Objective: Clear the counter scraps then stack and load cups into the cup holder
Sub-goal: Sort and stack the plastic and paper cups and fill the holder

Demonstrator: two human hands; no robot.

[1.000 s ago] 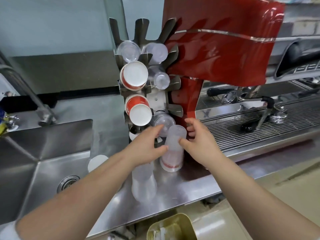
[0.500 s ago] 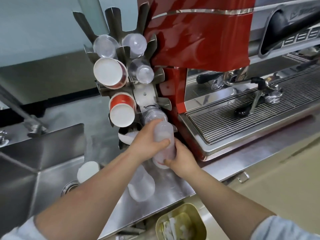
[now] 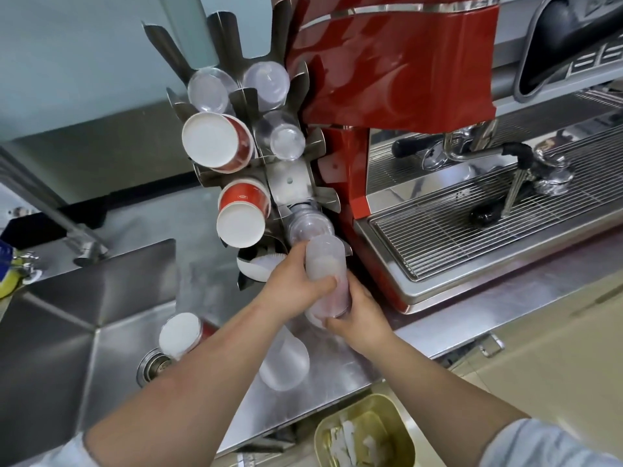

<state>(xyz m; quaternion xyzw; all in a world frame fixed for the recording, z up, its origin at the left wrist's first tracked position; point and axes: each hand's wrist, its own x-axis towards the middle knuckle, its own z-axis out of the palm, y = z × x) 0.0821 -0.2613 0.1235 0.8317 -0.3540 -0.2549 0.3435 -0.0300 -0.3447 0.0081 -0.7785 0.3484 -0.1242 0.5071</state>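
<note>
Between the fingers of both hands, a stack of frosted plastic cups (image 3: 326, 277) is held just above the worktop (image 3: 340, 372). The left hand (image 3: 296, 284) grips the stack at mid-length, thumb curled across its near side. The right hand (image 3: 362, 315) holds the lower, wide end, fingers wrapped under the rim. Both hands are closed on the stack; neither is free.

The long axis of the stack runs from the right hand up and away toward the cup holder (image 3: 290, 183). Its narrow, closed end leads and lies just beyond the left fingers, touching or nearly touching the clear cups (image 3: 308, 224) already seated in the lower right slot. The target slot is thus directly ahead of the fingers, along the axis of the stack.

Judgement: the coming move is a push along this axis, driven by the right hand, guided by the left. Any tilt would likely catch a metal fin.

A further clear cup (image 3: 283, 362) lies on the worktop below the left wrist.
</note>
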